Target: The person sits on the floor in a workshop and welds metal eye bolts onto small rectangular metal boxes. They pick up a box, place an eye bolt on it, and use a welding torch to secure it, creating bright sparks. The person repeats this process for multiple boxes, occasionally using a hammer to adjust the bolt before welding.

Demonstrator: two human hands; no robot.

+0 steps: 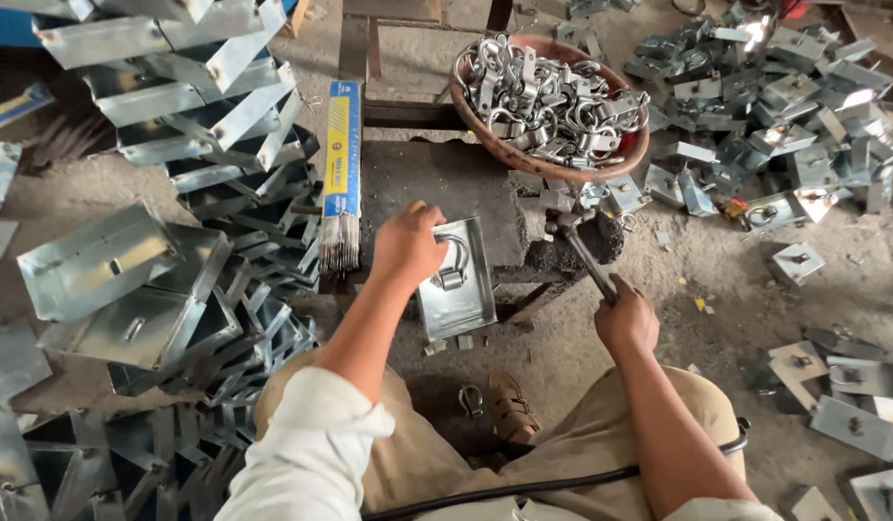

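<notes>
My left hand (408,243) grips the top left edge of a shiny folded metal plate (466,299) that lies on a dark steel work block (437,193). A U-shaped metal ring (453,262) sits on the plate beside my fingers. My right hand (625,316) is closed around the handle of a hammer (586,256), whose head rests at the block's right edge. A loose ring (470,398) lies on the floor between my knees, next to my sandalled foot (511,407).
A brown bowl (494,145) heaped with metal rings stands behind the block. Stacks of folded metal plates (176,193) fill the left. Finished plates (774,106) lie scattered at right. A yellow-blue pack of welding rods (341,174) lies left of the block. A black cable (523,487) crosses my lap.
</notes>
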